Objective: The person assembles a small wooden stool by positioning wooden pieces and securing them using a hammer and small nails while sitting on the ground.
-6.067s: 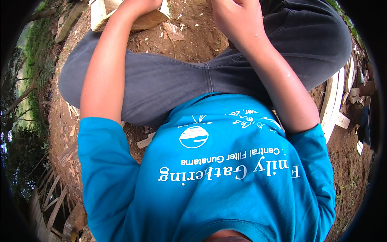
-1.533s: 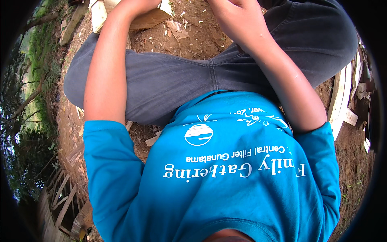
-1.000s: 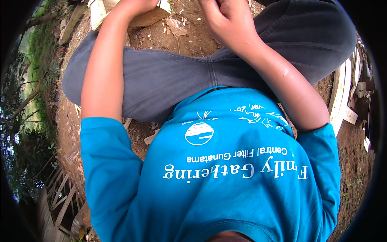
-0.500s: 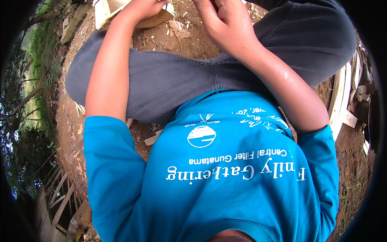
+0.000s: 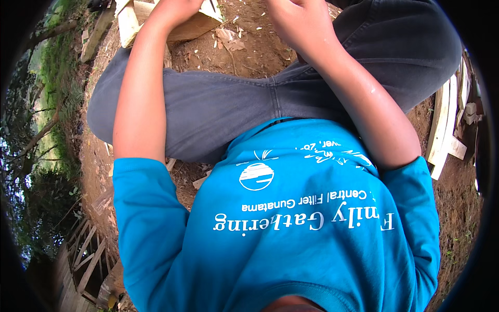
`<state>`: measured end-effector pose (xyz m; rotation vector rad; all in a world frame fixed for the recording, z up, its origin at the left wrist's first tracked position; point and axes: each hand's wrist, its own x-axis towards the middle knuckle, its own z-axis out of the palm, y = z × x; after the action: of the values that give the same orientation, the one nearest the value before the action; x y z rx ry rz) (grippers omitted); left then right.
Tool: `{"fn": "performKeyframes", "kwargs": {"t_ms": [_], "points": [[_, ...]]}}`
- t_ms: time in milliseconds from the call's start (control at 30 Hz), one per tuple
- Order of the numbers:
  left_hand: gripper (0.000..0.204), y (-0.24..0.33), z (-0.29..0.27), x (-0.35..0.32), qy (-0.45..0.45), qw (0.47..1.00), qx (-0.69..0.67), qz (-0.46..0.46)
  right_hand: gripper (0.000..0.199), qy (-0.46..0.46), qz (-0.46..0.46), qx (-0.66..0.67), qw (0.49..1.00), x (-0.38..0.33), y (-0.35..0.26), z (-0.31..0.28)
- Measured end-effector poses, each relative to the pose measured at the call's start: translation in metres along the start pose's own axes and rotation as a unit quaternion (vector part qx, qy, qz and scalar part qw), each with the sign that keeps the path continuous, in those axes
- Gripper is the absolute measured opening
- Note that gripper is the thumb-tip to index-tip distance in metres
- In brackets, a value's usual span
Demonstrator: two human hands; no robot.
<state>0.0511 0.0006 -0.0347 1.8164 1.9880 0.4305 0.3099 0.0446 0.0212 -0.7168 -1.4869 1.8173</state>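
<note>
On my feed, the pale, angular wooden block stays under the bare left hand. The bare right hand sits farther right of the block than half a second ago. The visible parts are apart; with fingers cropped, I cannot tell what either hand grips. The crumpled, dry brown leaf remains just right of the block.

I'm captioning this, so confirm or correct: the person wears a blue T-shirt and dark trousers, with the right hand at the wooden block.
Wrong side: the head view shows the left hand at the wooden block, not the right hand. The blue T-shirt and dark trousers stand.
</note>
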Motion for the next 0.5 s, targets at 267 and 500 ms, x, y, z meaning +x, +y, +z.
{"fn": "performKeyframes", "kwargs": {"t_ms": [267, 500], "points": [[0.085, 0.017, -0.002, 0.010, -0.006, 0.999, -0.040, -0.029, 0.023, 0.019, -0.029, -0.024, 0.999, 0.006, 0.009, -0.006], [0.080, 0.003, 0.012, 0.011, 0.033, 0.999, -0.010, -0.012, 0.026, -0.003, -0.007, -0.061, 0.998, 0.006, 0.004, -0.005]]}}
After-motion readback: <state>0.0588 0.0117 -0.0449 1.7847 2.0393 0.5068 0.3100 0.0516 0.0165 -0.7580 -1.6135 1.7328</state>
